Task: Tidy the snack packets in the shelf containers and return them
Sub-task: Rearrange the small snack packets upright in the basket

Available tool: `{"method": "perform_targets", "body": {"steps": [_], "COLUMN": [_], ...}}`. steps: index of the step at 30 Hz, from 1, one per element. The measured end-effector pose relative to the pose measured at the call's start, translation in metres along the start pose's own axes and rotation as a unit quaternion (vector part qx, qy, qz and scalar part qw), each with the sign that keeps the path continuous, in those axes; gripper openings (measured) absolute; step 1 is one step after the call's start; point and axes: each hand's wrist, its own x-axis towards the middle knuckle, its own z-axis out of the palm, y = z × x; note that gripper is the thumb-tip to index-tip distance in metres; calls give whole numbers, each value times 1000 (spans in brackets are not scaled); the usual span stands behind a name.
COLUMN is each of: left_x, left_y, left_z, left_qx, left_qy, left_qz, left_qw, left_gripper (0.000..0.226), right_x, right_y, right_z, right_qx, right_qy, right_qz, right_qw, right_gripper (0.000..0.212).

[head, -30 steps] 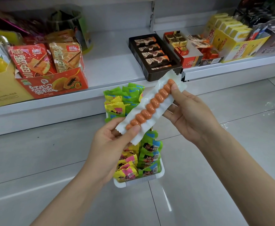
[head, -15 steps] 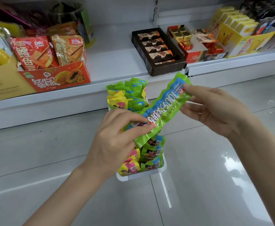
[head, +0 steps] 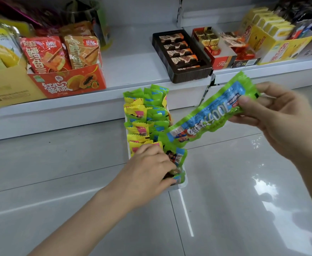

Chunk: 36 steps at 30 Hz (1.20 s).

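The left hand point(head: 147, 167) has let go of the long green packet point(head: 205, 119) and dropped into the white tray point(head: 177, 186) on the floor, its grip curled among the packets there (contact unclear). The right hand point(head: 277, 115) alone pinches the packet's two o'clock end, above the tray.

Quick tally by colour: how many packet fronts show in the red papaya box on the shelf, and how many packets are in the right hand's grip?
Red packet in the papaya box: 1
Orange packet in the papaya box: 1
Long green packet in the right hand: 1
Total: 3
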Motion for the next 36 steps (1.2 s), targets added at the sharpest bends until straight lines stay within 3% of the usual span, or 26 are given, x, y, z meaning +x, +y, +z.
{"method": "perform_targets", "body": {"steps": [4,10,18,26,30,34,36], "left_x": [-10,-13,-13,-13,-15,-16,-16], "left_y": [-5,-9,-15,-13,-16,-17,-17], "left_z": [2,9,11,13,15,16,16], "left_qx": [-13,-36,-54,-90,-96,-103,-103], "left_qy": [27,66,86,82,83,94,100], "left_qz": [36,23,13,12,20,34,38], "left_qw": [999,997,995,992,992,990,989], "left_gripper": [22,17,10,15,16,16,15], "right_x": [-9,-26,-44,-28,-11,-12,-19], "right_y": [11,39,81,75,61,70,81], "right_z": [5,27,57,68,42,40,48], "right_qx": [-16,-143,-430,-465,-438,-469,-449], "right_qy": [-21,-76,-172,-224,-106,-145,-149], "right_qz": [21,48,-36,-20,-1,8,16], "right_qw": [999,986,886,856,893,871,881], "right_gripper": [9,15,14,16,22,22,19]}}
